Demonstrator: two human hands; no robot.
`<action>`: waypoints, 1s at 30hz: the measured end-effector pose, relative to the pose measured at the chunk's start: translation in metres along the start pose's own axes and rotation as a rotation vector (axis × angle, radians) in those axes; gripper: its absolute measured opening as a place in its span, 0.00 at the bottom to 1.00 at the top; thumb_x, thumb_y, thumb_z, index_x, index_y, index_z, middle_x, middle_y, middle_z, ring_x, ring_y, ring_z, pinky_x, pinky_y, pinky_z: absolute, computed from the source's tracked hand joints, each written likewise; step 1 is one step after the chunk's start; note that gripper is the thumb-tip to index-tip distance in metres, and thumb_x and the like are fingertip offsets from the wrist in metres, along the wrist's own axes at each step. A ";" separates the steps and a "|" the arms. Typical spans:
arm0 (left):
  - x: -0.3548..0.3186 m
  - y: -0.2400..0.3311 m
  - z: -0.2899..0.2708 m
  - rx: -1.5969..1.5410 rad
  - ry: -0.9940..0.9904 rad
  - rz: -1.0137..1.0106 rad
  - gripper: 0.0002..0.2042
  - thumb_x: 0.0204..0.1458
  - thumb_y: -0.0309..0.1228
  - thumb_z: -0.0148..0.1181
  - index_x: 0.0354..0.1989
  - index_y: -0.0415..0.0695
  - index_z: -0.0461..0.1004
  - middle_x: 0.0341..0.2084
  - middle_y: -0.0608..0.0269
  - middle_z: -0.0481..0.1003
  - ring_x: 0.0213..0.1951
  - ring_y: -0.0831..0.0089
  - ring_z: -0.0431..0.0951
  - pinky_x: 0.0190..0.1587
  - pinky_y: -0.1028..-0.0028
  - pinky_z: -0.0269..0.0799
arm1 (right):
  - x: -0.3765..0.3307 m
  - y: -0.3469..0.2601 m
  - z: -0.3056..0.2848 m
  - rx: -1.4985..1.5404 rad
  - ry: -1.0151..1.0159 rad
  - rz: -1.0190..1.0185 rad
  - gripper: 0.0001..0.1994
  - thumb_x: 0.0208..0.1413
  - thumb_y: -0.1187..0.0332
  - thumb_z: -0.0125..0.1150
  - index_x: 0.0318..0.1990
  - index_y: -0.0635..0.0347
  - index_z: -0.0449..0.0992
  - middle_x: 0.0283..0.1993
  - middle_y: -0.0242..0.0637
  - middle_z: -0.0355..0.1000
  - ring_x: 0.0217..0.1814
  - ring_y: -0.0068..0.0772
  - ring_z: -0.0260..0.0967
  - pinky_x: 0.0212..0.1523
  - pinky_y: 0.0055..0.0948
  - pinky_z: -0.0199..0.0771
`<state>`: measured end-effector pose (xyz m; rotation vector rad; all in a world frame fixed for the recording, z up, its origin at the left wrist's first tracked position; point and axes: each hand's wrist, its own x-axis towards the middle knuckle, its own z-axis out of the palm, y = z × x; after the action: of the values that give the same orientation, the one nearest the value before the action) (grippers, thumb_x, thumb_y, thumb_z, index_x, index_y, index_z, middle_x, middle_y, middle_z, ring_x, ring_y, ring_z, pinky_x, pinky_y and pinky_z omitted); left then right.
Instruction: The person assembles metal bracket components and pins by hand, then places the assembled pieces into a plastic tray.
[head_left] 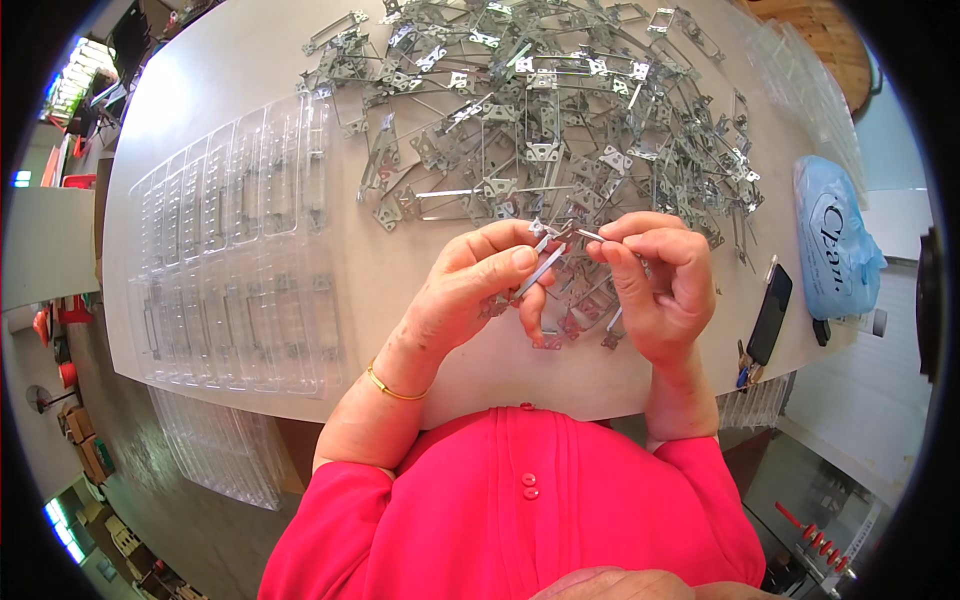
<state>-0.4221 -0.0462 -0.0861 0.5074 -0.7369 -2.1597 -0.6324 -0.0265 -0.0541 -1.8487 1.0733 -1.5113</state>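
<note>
Both hands are raised over the near edge of a pale table [400, 270]. My left hand [478, 285] pinches a thin rectangular metal frame [543, 266] between thumb and fingers. My right hand [655, 280] grips the same frame at its upper right end. Behind the hands lies a big heap of similar metal frames [540, 110], spread across the far half of the table. A gold bangle [392, 386] circles my left wrist.
A clear plastic tray [235, 250] with several long compartments lies at the left. More clear trays [810, 90] stand at the far right. A blue plastic bag [835, 245], a dark phone [770, 313] and keys [745, 368] lie at the right edge.
</note>
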 end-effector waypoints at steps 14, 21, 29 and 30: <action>-0.001 -0.003 -0.004 -0.021 -0.021 0.025 0.21 0.64 0.35 0.55 0.57 0.30 0.68 0.37 0.51 0.77 0.28 0.67 0.80 0.29 0.65 0.82 | -0.005 0.000 0.009 -0.091 0.044 -0.093 0.13 0.53 0.82 0.69 0.40 0.62 0.69 0.38 0.46 0.78 0.39 0.34 0.80 0.35 0.26 0.80; 0.000 -0.002 0.003 0.039 0.009 0.058 0.21 0.62 0.33 0.58 0.58 0.31 0.68 0.38 0.52 0.76 0.29 0.67 0.79 0.31 0.64 0.83 | -0.005 0.001 0.009 -0.193 0.045 -0.151 0.14 0.52 0.82 0.70 0.40 0.61 0.70 0.38 0.45 0.79 0.36 0.35 0.79 0.34 0.28 0.80; -0.004 -0.005 0.000 0.198 0.005 0.192 0.20 0.60 0.25 0.61 0.60 0.32 0.68 0.43 0.55 0.76 0.33 0.71 0.79 0.37 0.68 0.81 | 0.000 -0.004 0.013 -0.206 -0.098 0.085 0.08 0.58 0.77 0.64 0.42 0.64 0.72 0.34 0.42 0.77 0.28 0.37 0.78 0.28 0.31 0.76; -0.004 -0.006 0.000 0.240 0.042 0.197 0.21 0.60 0.25 0.62 0.60 0.32 0.68 0.42 0.56 0.76 0.33 0.72 0.79 0.37 0.68 0.81 | 0.001 -0.006 0.012 -0.175 -0.116 0.096 0.06 0.60 0.76 0.62 0.42 0.65 0.72 0.32 0.41 0.77 0.27 0.36 0.77 0.27 0.30 0.75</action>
<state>-0.4229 -0.0395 -0.0895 0.5766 -0.9868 -1.8840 -0.6192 -0.0247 -0.0519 -1.9448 1.2538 -1.2745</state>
